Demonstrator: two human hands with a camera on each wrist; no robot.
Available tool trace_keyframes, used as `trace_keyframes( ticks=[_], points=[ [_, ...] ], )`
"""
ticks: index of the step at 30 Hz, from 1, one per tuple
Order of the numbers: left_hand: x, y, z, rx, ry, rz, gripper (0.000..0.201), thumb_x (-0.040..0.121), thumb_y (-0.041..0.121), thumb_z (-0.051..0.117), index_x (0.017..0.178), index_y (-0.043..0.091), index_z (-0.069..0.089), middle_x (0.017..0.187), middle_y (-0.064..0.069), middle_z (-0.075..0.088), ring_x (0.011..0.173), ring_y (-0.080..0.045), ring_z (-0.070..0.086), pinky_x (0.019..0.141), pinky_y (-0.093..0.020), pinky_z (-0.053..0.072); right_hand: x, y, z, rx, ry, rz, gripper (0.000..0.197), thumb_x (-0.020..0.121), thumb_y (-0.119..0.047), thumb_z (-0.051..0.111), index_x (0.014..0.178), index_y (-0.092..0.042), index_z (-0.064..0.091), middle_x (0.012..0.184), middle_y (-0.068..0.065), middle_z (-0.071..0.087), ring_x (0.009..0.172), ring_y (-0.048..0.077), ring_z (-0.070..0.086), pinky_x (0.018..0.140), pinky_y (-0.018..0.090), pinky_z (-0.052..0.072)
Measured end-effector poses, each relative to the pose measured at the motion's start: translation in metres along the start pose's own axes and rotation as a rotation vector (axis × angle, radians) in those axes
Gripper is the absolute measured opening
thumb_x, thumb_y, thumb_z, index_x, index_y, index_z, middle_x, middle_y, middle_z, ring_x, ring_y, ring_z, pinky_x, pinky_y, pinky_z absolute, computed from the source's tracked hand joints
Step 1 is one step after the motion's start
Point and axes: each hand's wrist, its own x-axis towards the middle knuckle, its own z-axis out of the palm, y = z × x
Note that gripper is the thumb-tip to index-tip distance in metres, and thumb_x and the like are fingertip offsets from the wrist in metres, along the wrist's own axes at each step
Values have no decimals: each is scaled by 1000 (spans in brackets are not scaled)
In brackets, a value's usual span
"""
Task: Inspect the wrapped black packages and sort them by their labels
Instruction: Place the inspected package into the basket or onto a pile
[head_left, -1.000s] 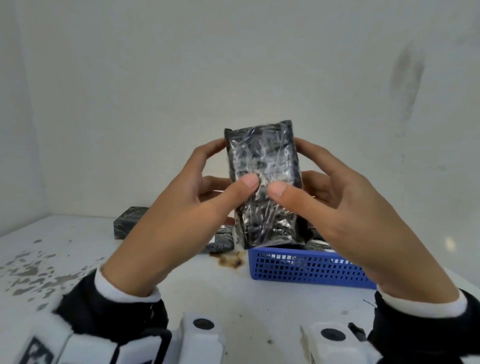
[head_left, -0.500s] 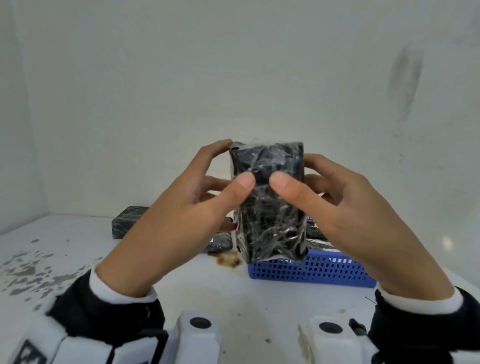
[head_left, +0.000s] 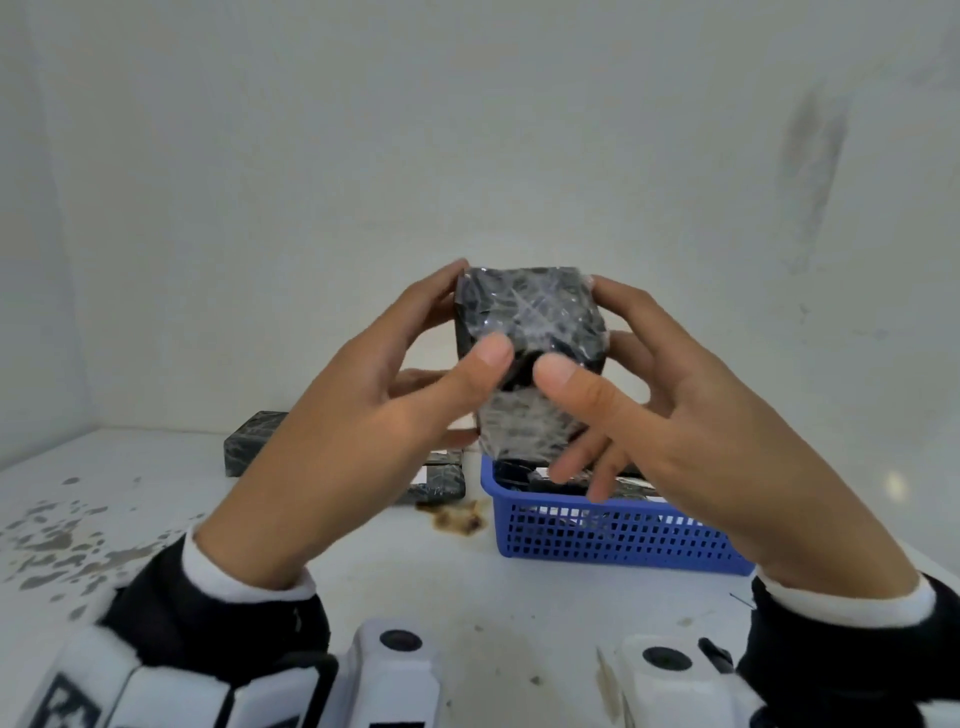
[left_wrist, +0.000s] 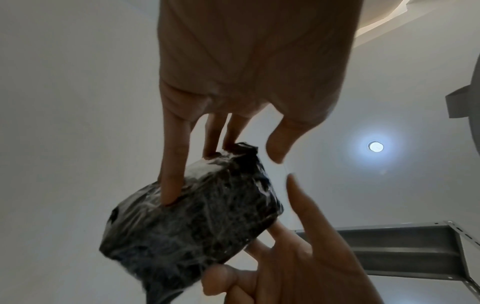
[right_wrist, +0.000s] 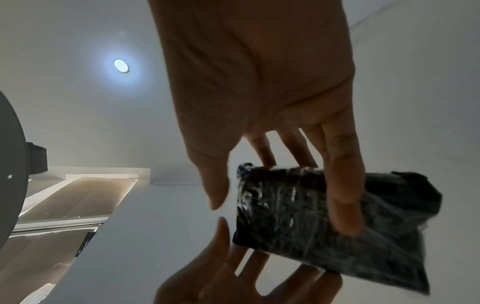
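Both hands are holding a crinkly, film-wrapped black package (head_left: 530, 358) in mid-air.
The left hand (head_left: 332, 447) at 9 o'clock and right hand (head_left: 691, 441) at 3 are gripping it above the blue mesh basket (head_left: 613, 535); wrist views alone are showing a ceiling light (left_wrist: 376, 146).

No text can be read: the white label on the wrapped package (head_left: 439, 480) lying on the worktop (head_left: 363, 561) is too blurred.

Held package (head_left: 530, 332): black, under clear film with silvery-white crinkle glare. Basket (head_left: 613, 535): blue, fine mesh grid. Worktop (head_left: 363, 561): white, grey speckles at left, brown stain (head_left: 460, 519) beside basket. Package at left rear (head_left: 249, 447): black, marbled grey sheen. Cuffs (head_left: 244, 582): white on black sleeves.
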Motion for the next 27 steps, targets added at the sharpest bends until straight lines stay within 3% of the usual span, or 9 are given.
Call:
trace_keyframes(
  ticks=[3,6,11,14,16,20,22,24,27],
  points=[
    [1,-2,1,-33,22,28,53,80,34,59,133,35,52,130,17,60,101,-13,70,85,-41,59,0,1,-1,11,19,-22,69,61,-62,69,126,-53,47,124,-16,63,65,28,74,63,42,60],
    [1,-3,2,-43,35,30,47,78,35,62,124,39,57,118,12,67,97,-13,71,85,-38,59,0,2,-3,17,24,-21,66,60,-64,68,121,-53,47,124,-18,61,67,28,75,68,47,61],
    [0,-2,5,-13,69,46,35,82,39,71,114,42,59,110,14,68,96,-10,71,88,-40,56,1,1,-1,11,56,-29,51,60,-62,67,108,-52,50,120,-23,60,67,26,75,71,47,63],
    [-1,-1,7,8,84,44,29,82,31,69,107,38,59,108,14,68,94,-9,71,86,-40,57,1,2,0,-16,73,-53,42,70,-58,67,107,-48,51,119,-26,59,69,24,76,71,43,63],
    [-1,0,8,4,93,35,23,83,40,70,104,37,61,107,13,67,93,-10,72,83,-40,58,1,2,1,-34,91,-68,37,76,-54,68,108,-45,51,118,-27,59,71,27,76,70,43,64],
    [0,1,7,-124,115,-23,32,84,49,64,102,22,63,102,4,70,94,-13,72,72,-30,60,-2,1,-3,-41,93,-131,32,76,-53,67,104,-45,53,117,-25,62,74,41,71,69,57,60],
    [0,2,4,-226,112,-130,46,79,56,57,105,18,61,97,1,75,92,-16,73,70,-30,60,-2,1,-6,-26,63,-173,30,77,-46,74,99,-44,54,120,-26,63,82,39,72,77,60,58],
    [1,2,3,-263,29,-228,56,77,62,60,116,23,58,99,-2,76,91,-24,74,73,-39,61,-3,3,-8,-20,20,-238,31,81,-36,81,99,-40,55,132,-29,58,98,28,72,87,51,59],
    [2,3,5,-352,4,-269,61,76,41,73,128,23,48,99,-8,76,88,-31,74,73,-47,61,-3,3,-7,21,-27,-266,28,81,-45,68,107,-38,58,144,-33,47,114,9,66,86,27,58]
  ],
)
